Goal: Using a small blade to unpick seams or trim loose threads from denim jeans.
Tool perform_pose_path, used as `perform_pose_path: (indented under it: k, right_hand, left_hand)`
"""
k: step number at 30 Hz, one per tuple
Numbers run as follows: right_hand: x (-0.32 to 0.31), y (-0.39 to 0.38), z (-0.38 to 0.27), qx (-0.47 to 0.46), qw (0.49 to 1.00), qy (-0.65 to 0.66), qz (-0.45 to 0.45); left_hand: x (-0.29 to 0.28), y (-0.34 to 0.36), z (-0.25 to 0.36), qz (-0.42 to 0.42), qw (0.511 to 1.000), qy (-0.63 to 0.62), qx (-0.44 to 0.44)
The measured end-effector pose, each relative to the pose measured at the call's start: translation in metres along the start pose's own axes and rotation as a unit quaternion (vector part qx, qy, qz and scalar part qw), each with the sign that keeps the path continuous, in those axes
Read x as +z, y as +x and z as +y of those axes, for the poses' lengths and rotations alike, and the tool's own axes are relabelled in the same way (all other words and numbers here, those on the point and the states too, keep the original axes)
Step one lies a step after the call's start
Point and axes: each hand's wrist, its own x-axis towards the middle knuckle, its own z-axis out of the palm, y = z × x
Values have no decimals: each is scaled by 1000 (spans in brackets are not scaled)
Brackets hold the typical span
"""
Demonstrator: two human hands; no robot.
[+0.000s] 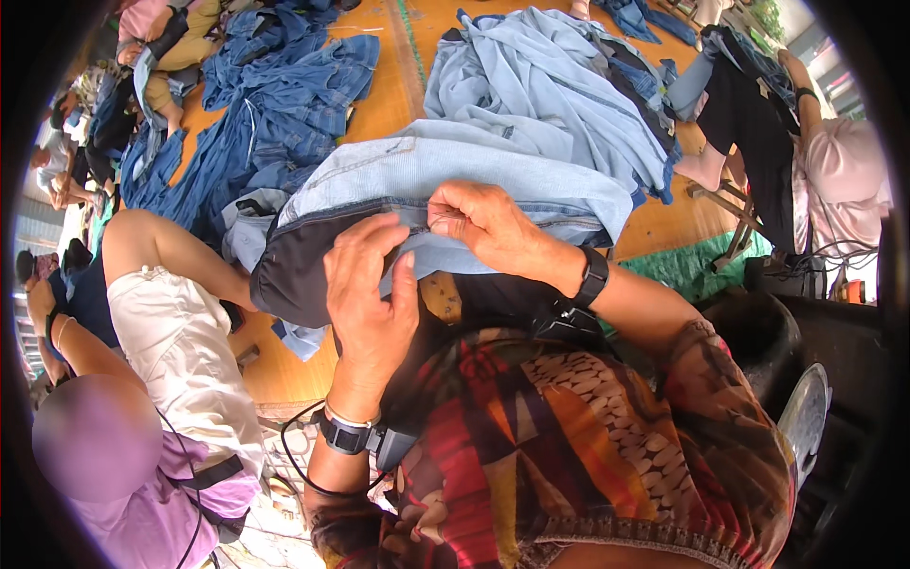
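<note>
Bare orange wood shows at the near left of the worktable (294,372). Along its near edge, the left hand (370,294) is spread, thumb apart from fingers, over the smooth black cloth panel (294,270) of a pale-blue denim garment (474,163). Just beyond, the right hand (483,223) closes thumb to forefinger at the dark stitched seam (572,225) — whether on cloth or thread cannot be told. Good handling here would have the left fingers keep the seam flat and lightly taut, with the pinch close to the stitches — small pulls, lest the denim pucker. Farther off, dark-blue denim garments (284,104) heap toward the table's left edge.
</note>
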Motion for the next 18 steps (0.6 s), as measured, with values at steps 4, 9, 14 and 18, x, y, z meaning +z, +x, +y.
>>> perform_pose_path:
  k: [4,9,14,18]
  right_hand:
    - [-6,6,-6,-3,999,22,-29]
    - [-15,14,-9,114,975,187,-35]
    - [-25,16,-21,137,975,172,-17]
    - [-13,7,-22,26,999,39,-9]
  left_hand:
    - [18,7,-6,-72,996,0,-54]
    - [21,15,-17,-89,991,-45,-87]
    - [20,16,-22,-86,984,-100,-121]
    - [22,14,-24,-75,985,-104,-114]
